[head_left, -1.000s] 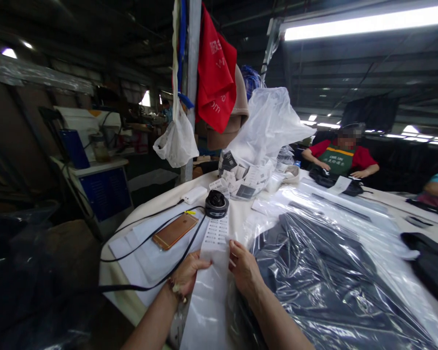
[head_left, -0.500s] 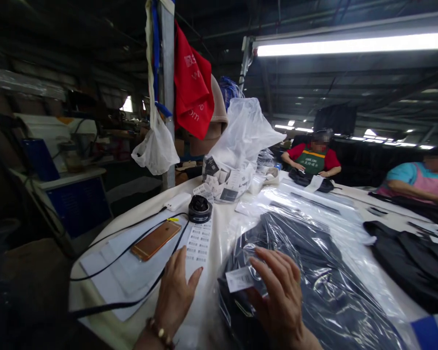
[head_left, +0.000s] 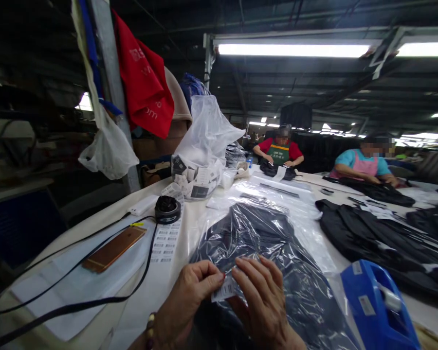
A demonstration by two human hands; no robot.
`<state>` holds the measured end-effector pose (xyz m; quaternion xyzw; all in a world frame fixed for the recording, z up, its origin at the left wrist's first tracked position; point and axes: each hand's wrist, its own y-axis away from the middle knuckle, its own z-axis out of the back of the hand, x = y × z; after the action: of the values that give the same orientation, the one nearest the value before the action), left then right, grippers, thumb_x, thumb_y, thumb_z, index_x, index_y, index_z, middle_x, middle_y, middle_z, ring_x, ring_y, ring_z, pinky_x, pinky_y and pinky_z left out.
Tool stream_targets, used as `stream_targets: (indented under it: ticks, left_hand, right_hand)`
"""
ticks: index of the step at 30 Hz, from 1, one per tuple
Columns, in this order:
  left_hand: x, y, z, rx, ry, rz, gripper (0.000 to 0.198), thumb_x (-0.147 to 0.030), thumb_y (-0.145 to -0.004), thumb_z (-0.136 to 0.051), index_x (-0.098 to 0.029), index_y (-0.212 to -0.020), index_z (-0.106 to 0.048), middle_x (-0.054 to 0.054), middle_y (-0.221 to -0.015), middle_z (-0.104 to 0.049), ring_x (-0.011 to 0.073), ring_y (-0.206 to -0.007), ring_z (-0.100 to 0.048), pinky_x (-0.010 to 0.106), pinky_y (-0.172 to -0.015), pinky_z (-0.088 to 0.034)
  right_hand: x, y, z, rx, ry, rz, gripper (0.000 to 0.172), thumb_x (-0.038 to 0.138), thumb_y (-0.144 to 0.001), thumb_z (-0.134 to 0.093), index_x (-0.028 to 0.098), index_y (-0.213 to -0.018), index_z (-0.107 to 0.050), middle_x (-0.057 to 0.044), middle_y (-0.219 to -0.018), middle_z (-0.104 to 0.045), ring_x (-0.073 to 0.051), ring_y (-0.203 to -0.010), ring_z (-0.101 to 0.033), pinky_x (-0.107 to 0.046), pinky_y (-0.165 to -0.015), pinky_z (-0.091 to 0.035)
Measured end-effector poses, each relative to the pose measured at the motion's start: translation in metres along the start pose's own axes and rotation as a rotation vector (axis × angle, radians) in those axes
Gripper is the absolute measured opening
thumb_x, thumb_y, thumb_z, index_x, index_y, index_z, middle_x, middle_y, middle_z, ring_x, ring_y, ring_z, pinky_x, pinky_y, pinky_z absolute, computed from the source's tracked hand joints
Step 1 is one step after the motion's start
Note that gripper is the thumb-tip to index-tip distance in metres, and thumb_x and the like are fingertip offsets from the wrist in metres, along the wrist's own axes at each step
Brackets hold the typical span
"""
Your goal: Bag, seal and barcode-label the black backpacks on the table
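Note:
A small white printed label is between my two hands, over a dark folded garment in a clear plastic bag. My left hand is closed, with thumb and forefinger pinching the label's upper left edge. My right hand has its thumb at the label's right end and its fingers curved over the bag; it holds the label from that side. The right fingertips partly hide the label's far end. A sheet of printed stickers lies left of the bag.
To the left, an orange-backed phone rests on papers beside black cords. Behind are a black tape roll and a plastic bag of labels. A blue tape dispenser stands right, near dark garments. Two people work across the table.
My left hand has moved right from the sticker sheet to the label and closed on it. The view has turned right, bringing the blue dispenser further into sight.

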<state>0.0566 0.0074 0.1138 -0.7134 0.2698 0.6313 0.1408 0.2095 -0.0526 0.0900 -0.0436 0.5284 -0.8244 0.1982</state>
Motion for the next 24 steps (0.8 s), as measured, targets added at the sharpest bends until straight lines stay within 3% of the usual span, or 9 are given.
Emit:
stream_targets:
  ticks: [4,7,11,13,17,20,24]
  left_hand:
    - [0.007,-0.006,-0.014,-0.011,-0.099,0.012,0.033,-0.046,-0.063,-0.063,-0.017,-0.059,-0.048,-0.004,-0.056,-0.043,0.0103,-0.057,-0.036,0.024,-0.056,-0.03]
    - [0.011,-0.015,-0.023,-0.055,-0.29,-0.091,0.032,-0.047,-0.067,-0.057,-0.018,-0.058,-0.047,-0.005,-0.055,-0.04,0.0104,-0.055,-0.034,0.024,-0.054,-0.03]
    - [0.002,-0.042,-0.029,-0.14,-0.455,-0.241,0.03,-0.045,-0.072,-0.053,-0.018,-0.059,-0.05,-0.004,-0.056,-0.045,0.0117,-0.056,-0.04,0.024,-0.055,-0.033]
    - [-0.007,-0.064,-0.031,-0.135,-0.432,-0.26,0.029,-0.045,-0.071,-0.055,-0.018,-0.061,-0.051,-0.005,-0.056,-0.046,0.011,-0.055,-0.04,0.024,-0.053,-0.034]
    - [-0.021,-0.123,-0.042,-0.096,-0.36,-0.32,0.028,-0.043,-0.068,-0.058,-0.017,-0.06,-0.052,-0.006,-0.054,-0.044,0.0089,-0.052,-0.037,0.022,-0.051,-0.031]
    - [-0.021,-0.17,-0.056,-0.042,-0.37,-0.325,0.026,-0.041,-0.064,-0.06,-0.016,-0.057,-0.052,-0.006,-0.052,-0.044,0.0081,-0.051,-0.036,0.022,-0.051,-0.03]
    - [-0.007,-0.227,-0.073,0.036,-0.381,-0.274,0.022,-0.034,-0.058,-0.065,-0.016,-0.054,-0.053,-0.006,-0.051,-0.047,0.0077,-0.051,-0.039,0.022,-0.052,-0.031]
  right_hand:
    - [-0.006,0.011,0.008,0.025,0.004,-0.02,0.02,0.02,-0.087,-0.047,0.013,-0.103,-0.058,-0.009,-0.099,-0.067,-0.019,-0.1,-0.058,-0.039,-0.098,-0.033]
    - [-0.013,0.021,0.01,0.058,0.003,-0.071,0.022,0.018,-0.085,-0.049,0.012,-0.105,-0.057,-0.01,-0.1,-0.066,-0.02,-0.099,-0.058,-0.04,-0.097,-0.034]
    - [-0.037,0.027,0.01,0.255,-0.11,-0.187,0.035,0.021,-0.083,-0.054,0.013,-0.117,-0.05,-0.012,-0.107,-0.063,-0.021,-0.1,-0.057,-0.039,-0.088,-0.044]
    - [-0.06,0.026,0.007,0.444,-0.195,-0.204,0.04,0.025,-0.084,-0.055,0.014,-0.121,-0.049,-0.012,-0.116,-0.06,-0.022,-0.109,-0.054,-0.04,-0.092,-0.046]
    - [-0.113,0.025,-0.009,0.776,-0.257,-0.205,0.049,0.043,-0.086,-0.051,0.012,-0.125,-0.05,-0.015,-0.134,-0.048,-0.026,-0.127,-0.039,-0.047,-0.106,-0.032]
    - [-0.139,0.036,-0.025,0.877,-0.323,-0.267,0.055,0.049,-0.087,-0.047,0.014,-0.13,-0.046,-0.013,-0.139,-0.041,-0.025,-0.131,-0.032,-0.046,-0.109,-0.025]
    - [-0.143,0.061,-0.039,0.956,-0.486,-0.332,0.058,0.054,-0.089,-0.039,0.019,-0.135,-0.04,-0.011,-0.142,-0.037,-0.024,-0.133,-0.027,-0.045,-0.111,-0.02]
